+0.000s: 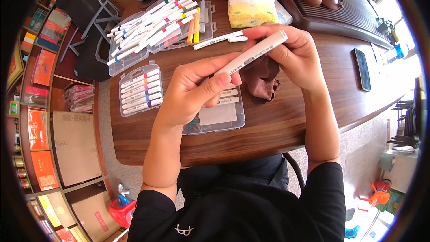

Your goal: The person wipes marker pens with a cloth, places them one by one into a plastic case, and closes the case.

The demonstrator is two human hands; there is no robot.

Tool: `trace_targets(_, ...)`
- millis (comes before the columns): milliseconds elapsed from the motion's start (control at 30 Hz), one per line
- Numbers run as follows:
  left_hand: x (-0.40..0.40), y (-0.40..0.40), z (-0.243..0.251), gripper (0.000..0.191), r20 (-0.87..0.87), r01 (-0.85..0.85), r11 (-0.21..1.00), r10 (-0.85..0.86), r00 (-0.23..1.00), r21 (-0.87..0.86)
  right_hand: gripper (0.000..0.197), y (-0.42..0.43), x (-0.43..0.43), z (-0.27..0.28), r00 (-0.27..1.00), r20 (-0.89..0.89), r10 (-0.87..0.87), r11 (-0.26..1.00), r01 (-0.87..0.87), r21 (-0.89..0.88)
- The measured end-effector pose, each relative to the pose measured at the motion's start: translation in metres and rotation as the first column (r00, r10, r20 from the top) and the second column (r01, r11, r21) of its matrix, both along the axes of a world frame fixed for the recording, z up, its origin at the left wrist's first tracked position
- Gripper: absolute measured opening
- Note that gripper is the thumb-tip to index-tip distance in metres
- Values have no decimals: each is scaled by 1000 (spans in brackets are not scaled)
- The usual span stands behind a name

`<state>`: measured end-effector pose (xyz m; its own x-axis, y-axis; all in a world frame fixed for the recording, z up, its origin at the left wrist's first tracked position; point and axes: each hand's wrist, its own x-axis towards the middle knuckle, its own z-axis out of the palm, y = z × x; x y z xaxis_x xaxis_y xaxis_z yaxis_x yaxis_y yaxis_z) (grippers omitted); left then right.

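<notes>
A white marker pen (253,53) bearing printed writing is held slantwise above the table. My left hand (198,87) pinches its lower end between thumb and fingers. Near the upper end, my right hand (285,48) closes around the pen with thumb and curled fingers. A brown cloth (260,79) hangs or lies just under my right hand; whether the fingers also grip it is hidden. Below my left hand lies an open clear plastic case (240,121) with a few white markers (229,99) in it. My left forearm and hand cover part of that case.
Left of my hand, another clear case (142,89) holds a row of capped markers. Many loose markers (158,23) pile on clear cases behind it. Two white markers (218,40) lie near a yellow tissue pack (252,11). A tea tray (336,13) and a phone (361,69) are at right.
</notes>
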<state>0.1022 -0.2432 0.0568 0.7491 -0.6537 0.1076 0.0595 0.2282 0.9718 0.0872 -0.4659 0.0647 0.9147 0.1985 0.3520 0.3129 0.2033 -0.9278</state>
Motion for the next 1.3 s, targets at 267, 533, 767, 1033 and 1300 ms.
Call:
trace_targets(267, 6, 3, -1, 41, 49, -56, 998, 57, 997, -23, 25, -15, 9, -10, 997, 29, 67, 954, -73, 292)
trace_targets(533, 10, 6, -1, 38, 255, -151, 985, 125, 959, 84, 19, -7, 5, 1, 987, 15, -161, 980, 158, 120)
trace_targets(767, 13, 6, 4, 35, 533, -179, 971, 68, 844, 160, 11, -1, 2, -1, 965, 75, -250, 964, 242, 106)
trace_targets(1033, 11, 4, 9, 33, 558, -235, 959, 109, 823, 159, 10, 2, 3, -1, 962, -18, -274, 948, 273, 160)
trace_targets(1300, 13, 17, 16, 37, 436, -116, 977, 26, 899, 180, 16, -6, -3, 10, 942, 257, -217, 962, 251, -107)
